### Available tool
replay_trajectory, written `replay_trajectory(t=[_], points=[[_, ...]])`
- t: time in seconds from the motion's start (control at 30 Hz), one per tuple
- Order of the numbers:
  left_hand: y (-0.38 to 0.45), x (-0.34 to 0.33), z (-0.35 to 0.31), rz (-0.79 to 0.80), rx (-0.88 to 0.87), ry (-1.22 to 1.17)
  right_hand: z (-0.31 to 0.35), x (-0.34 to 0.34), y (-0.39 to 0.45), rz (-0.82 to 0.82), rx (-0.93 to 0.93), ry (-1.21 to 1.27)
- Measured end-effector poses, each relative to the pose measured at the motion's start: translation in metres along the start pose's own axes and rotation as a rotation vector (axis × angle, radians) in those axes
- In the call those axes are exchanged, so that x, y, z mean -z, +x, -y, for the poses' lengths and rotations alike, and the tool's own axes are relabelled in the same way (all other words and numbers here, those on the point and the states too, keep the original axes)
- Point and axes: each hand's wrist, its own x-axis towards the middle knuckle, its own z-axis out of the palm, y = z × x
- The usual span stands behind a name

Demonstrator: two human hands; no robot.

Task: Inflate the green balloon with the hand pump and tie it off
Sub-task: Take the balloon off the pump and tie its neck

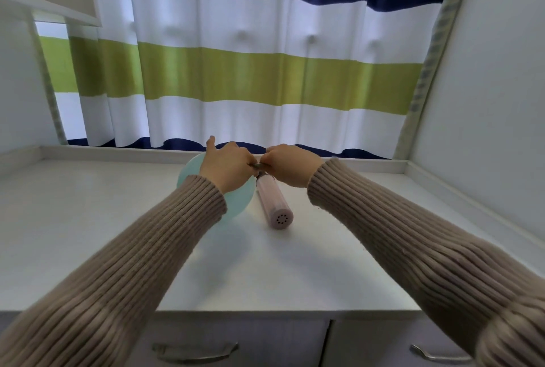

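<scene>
Pale green, the balloon (240, 204) sits inflated on the white counter (88, 219) beside the pink pump (274, 204). The left hand (227, 167) and right hand (290, 164) both pinch its stretched neck; light, springy, slippery rubber, best gripped at the neck

Bright daylight glows through the curtain (250, 66), soft shadows on the countertop (88, 219), strong wide-angle bending at edges.

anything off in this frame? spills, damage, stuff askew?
Nothing stands out. The green balloon is inflated and looks intact under the left hand; both hands pinch its neck, the right hand beside it. The pink pump lies at an angle on the white countertop, clean and unspilled.
</scene>
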Motion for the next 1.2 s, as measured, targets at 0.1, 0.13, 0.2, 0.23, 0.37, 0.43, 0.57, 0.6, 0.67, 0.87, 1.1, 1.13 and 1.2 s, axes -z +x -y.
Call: replay_trajectory(t=[0.1,0.13,0.2,0.23,0.37,0.43,0.57,0.6,0.67,0.87,1.1,1.13,1.2], points=[[-0.002,0.008,0.007,0.112,0.007,-0.066,-0.018,0.003,-0.013,-0.004,0.045,0.199],[-0.003,0.010,0.010,0.146,0.005,-0.078,-0.024,0.001,-0.015,-0.019,0.051,0.255],[-0.005,0.015,0.013,0.225,-0.021,-0.088,-0.026,-0.003,-0.017,-0.021,0.071,0.266],[-0.006,0.017,0.012,0.280,-0.043,-0.115,-0.023,-0.007,-0.015,-0.014,0.080,0.256],[-0.004,0.025,-0.002,0.409,-0.097,-0.205,-0.004,-0.023,-0.002,-0.034,0.077,0.386],[-0.003,0.026,-0.004,0.349,-0.114,-0.127,-0.002,-0.026,0.001,-0.088,0.082,0.407],[-0.004,0.027,0.009,0.414,-0.045,-0.366,-0.006,-0.023,0.000,-0.168,0.135,0.327],[-0.004,0.027,0.011,0.408,-0.035,-0.394,-0.007,-0.022,0.000,-0.186,0.134,0.300],[-0.005,0.028,0.014,0.358,-0.020,-0.391,-0.010,-0.019,0.000,-0.250,0.151,0.228],[-0.014,0.038,0.029,0.406,-0.031,-0.763,-0.025,-0.009,-0.009,-0.455,0.258,0.081],[-0.001,0.060,0.036,0.602,-0.021,-0.824,-0.016,0.000,-0.013,-0.596,0.365,0.036],[0.001,0.064,0.037,0.621,-0.018,-0.802,-0.016,0.002,-0.013,-0.614,0.376,0.026],[0.003,0.070,0.036,0.628,-0.013,-0.761,-0.015,0.005,-0.013,-0.642,0.393,0.006]])
